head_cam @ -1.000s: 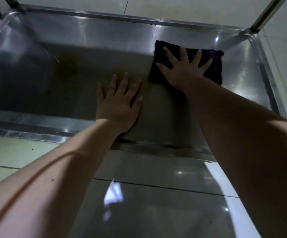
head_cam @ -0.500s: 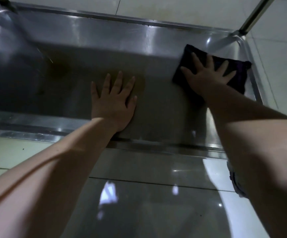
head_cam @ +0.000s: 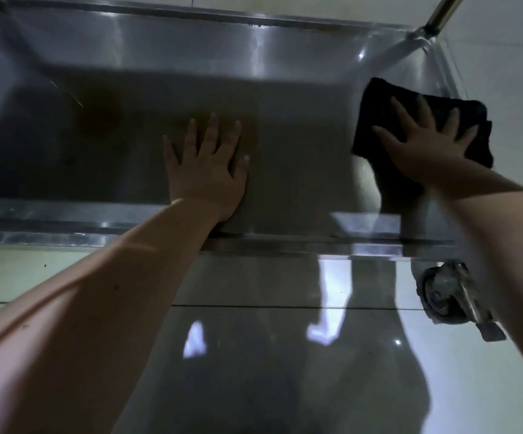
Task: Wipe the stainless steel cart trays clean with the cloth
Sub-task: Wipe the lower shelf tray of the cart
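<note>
A stainless steel cart tray (head_cam: 285,45) fills the upper half of the head view, with raised rims all round. My left hand (head_cam: 207,170) lies flat with spread fingers on the tray's floor near its front rim. A dark folded cloth (head_cam: 379,111) sits at the tray's right end, against the right rim. My right hand (head_cam: 423,145) presses flat on the cloth with fingers spread.
An upright cart post (head_cam: 441,14) rises from the tray's far right corner. A caster wheel (head_cam: 445,296) with a brake tab sits under the near right corner. Glossy floor tiles (head_cam: 254,355) lie in front of the cart. A brownish stain (head_cam: 100,114) marks the tray's left part.
My right hand has slid the cloth to the right, from the tray's middle to its right rim. The left hand has stayed flat in the same place.
</note>
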